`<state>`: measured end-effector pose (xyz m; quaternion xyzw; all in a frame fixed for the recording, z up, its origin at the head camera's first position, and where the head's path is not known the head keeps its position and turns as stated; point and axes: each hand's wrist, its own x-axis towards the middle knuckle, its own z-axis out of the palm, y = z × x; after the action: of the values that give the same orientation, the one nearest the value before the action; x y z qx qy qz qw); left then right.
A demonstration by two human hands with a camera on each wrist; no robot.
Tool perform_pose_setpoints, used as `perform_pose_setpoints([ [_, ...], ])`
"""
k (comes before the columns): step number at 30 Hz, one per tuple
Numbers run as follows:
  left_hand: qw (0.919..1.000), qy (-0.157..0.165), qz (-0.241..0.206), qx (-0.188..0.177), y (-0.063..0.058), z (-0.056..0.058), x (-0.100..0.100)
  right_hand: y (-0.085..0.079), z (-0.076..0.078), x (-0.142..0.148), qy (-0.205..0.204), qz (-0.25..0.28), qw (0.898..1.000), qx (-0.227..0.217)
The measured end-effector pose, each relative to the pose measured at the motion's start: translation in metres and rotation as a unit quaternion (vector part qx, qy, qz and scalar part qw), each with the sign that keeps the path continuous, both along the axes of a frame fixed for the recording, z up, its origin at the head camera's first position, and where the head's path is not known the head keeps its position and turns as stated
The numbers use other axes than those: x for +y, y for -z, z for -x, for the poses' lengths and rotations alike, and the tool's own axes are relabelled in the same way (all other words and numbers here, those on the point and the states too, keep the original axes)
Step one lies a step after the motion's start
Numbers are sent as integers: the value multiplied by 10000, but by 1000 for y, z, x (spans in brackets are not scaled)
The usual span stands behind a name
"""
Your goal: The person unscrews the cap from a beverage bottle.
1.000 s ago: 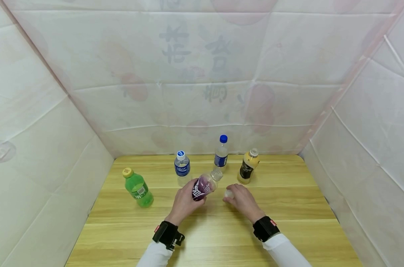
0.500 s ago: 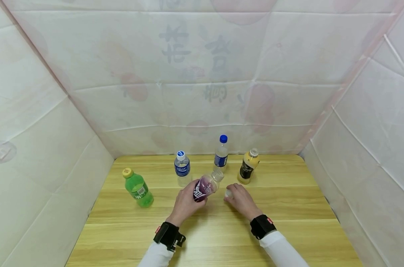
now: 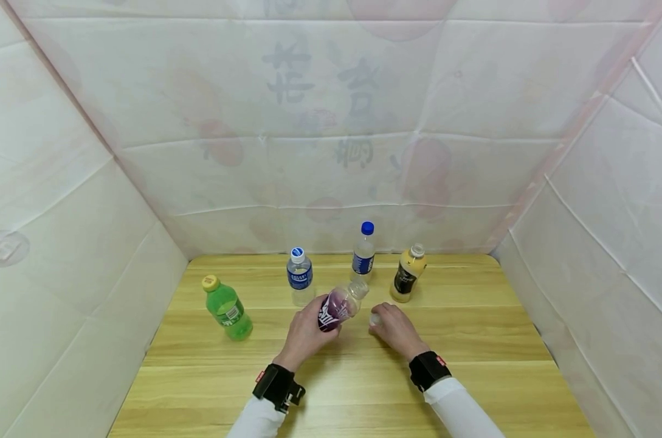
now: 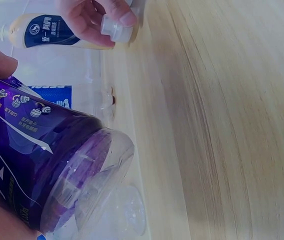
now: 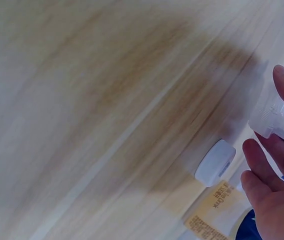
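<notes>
My left hand (image 3: 302, 336) grips a purple-labelled plastic bottle (image 3: 338, 309) around its body. The bottle is tilted, with its uncapped neck leaning to the right and away from me. Close up in the left wrist view, the purple label (image 4: 27, 145) ends above a clear base. My right hand (image 3: 399, 331) is low over the table, to the right of that bottle. Between thumb and fingers it pinches a translucent whitish cap (image 5: 272, 117), which also shows in the left wrist view. A separate white cap (image 5: 215, 163) lies on the table near the right fingers.
A yellow milk tea bottle (image 3: 407, 274) stands beyond my right hand. Behind the purple bottle stand a blue-capped clear bottle (image 3: 363, 258) and a white-capped one with a blue label (image 3: 300, 277). A green bottle (image 3: 228, 309) is at the left. White cloth walls enclose the table (image 3: 473, 377).
The purple bottle has shifted very slightly to the right in my left hand. My right wrist has moved a little to the left, its fingers still pinching the cap.
</notes>
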<state>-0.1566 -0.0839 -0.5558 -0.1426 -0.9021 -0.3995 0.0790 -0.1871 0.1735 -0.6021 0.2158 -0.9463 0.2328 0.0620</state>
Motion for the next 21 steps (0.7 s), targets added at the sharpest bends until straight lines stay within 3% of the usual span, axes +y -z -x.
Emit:
perform_pose_setpoints([
  [21, 10000, 17, -69, -45, 1, 0, 0, 3, 3, -3, 145, 4, 9990, -424],
])
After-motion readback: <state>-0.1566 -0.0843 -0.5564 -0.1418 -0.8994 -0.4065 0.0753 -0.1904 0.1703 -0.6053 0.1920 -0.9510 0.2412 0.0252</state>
